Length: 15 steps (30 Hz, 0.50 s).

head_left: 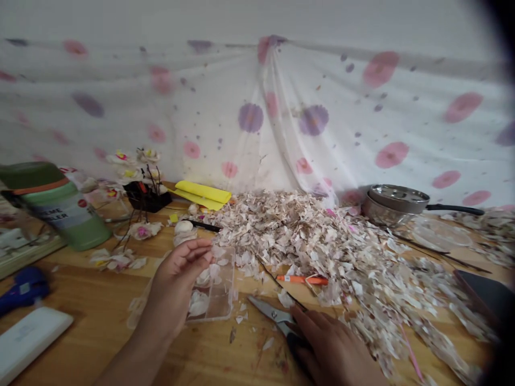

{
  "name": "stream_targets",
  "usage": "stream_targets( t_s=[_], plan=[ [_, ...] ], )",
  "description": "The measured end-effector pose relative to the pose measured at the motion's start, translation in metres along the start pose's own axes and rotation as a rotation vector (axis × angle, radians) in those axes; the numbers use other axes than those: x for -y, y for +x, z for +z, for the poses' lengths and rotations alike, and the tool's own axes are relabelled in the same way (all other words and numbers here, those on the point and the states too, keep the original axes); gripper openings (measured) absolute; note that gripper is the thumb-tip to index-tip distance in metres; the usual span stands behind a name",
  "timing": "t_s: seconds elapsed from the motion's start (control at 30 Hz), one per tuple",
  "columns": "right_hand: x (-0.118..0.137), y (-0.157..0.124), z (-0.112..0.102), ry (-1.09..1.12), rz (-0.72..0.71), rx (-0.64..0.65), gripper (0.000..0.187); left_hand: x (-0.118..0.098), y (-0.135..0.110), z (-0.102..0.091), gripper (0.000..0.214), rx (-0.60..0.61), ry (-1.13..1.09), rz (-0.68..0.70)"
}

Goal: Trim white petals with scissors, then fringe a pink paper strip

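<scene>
The person's left hand [181, 273] is over a clear compartment box [221, 304] of pale pieces, thumb and fingers drawn close together; whether they pinch anything is unclear. The right hand [328, 340] lies at the dark handles of scissors [276, 315] on the wooden worktop [217, 354]. Beyond spreads a heap of pale flakes [281, 230], an orange pen [301, 280] at its near edge.

Metal scissor blades [266, 309], smooth plastic box [219, 295]
</scene>
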State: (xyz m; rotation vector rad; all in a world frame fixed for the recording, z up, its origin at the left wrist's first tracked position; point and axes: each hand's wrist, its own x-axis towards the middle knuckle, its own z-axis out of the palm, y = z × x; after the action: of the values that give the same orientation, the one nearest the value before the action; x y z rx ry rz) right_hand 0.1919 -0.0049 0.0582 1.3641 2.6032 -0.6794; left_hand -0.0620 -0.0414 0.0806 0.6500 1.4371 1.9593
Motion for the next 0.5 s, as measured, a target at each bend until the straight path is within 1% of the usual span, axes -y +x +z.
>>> stream_targets(
  t_s=[0.13, 0.2, 0.37, 0.43, 0.5],
  plan=[
    [0.006, 0.002, -0.003, 0.052, -0.087, 0.052, 0.044, 0.002, 0.0, -0.001, 0.03, 0.015, 0.01, 0.0],
    [0.006, 0.002, -0.004, 0.063, -0.136, 0.047, 0.039, 0.004, 0.0, -0.002, 0.03, 0.025, 0.032, 0.003],
    [0.0, 0.001, 0.001, 0.019, -0.211, -0.002, 0.024, 0.003, 0.0, -0.001, 0.028, 0.028, 0.117, 0.055],
    [-0.003, -0.002, 0.003, 0.008, -0.235, -0.05, 0.019, 0.003, -0.001, 0.0, 0.027, 0.032, 0.146, 0.068],
    [-0.004, -0.004, 0.007, 0.011, -0.276, -0.132, 0.02, 0.006, -0.003, 0.001, 0.026, 0.05, 0.195, 0.085]
  ],
)
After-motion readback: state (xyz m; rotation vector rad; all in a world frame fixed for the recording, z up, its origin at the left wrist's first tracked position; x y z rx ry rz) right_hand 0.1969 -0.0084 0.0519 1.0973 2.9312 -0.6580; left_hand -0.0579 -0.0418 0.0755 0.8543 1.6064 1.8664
